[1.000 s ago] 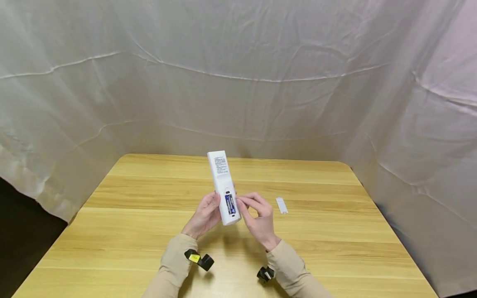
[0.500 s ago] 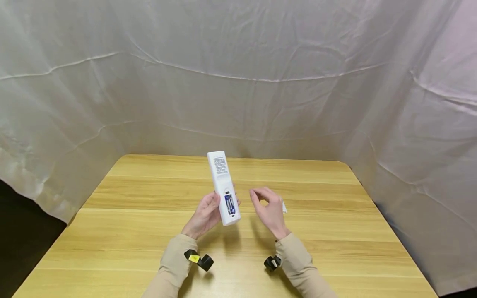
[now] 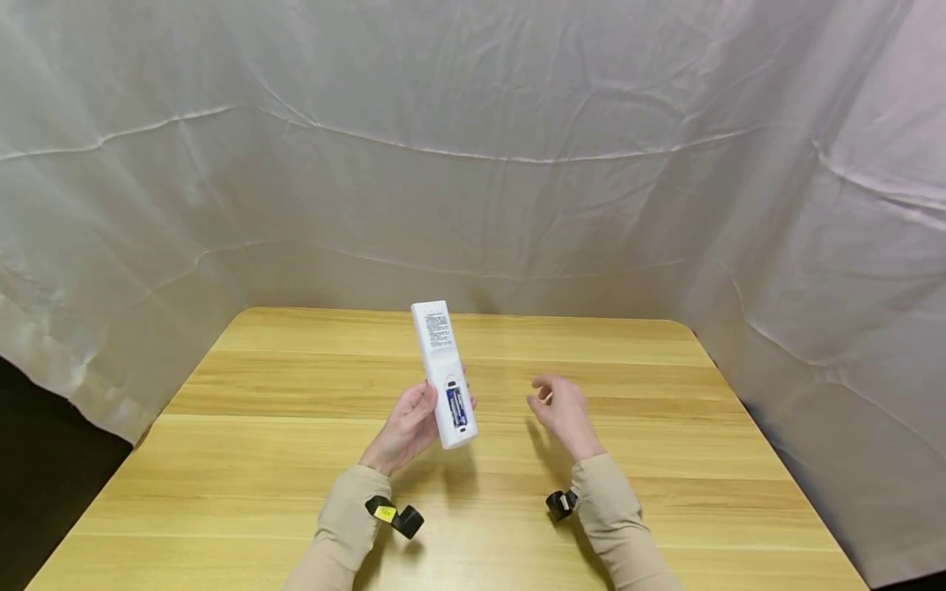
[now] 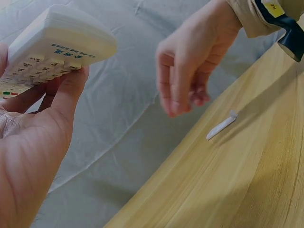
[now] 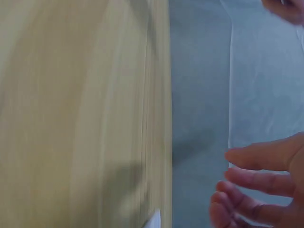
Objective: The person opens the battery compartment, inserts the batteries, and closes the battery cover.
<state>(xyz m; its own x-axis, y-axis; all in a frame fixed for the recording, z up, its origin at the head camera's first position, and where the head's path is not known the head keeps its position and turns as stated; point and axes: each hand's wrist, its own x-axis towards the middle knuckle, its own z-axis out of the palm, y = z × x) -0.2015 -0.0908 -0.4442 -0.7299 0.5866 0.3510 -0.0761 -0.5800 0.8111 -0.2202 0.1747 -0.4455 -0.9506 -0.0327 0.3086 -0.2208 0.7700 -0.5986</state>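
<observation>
My left hand [image 3: 405, 427] grips a white remote control [image 3: 436, 336] above the table, its printed back turned to the head camera. Two blue batteries [image 3: 456, 407] lie side by side in its uncovered battery compartment. In the left wrist view the keypad side of the remote shows, with fingers wrapped round it. Fingers loosely bent and holding nothing, my right hand [image 3: 565, 414] hovers over the table to the right of the remote. Beneath it the white battery cover [image 4: 222, 127] lies on the wood; the hand hides it in the head view, and its tip [image 5: 154, 221] shows in the right wrist view.
The wooden table [image 3: 296, 492] reaches back to a hanging grey-white cloth [image 3: 473, 189], which also closes in both sides. Each sleeve carries a black wrist camera, one on the left [image 3: 402, 519] and one on the right [image 3: 562, 504].
My right hand has left the side of the remote and moved right, over the battery cover, its fingers parting from a pinch. The left hand and the remote have stayed in place.
</observation>
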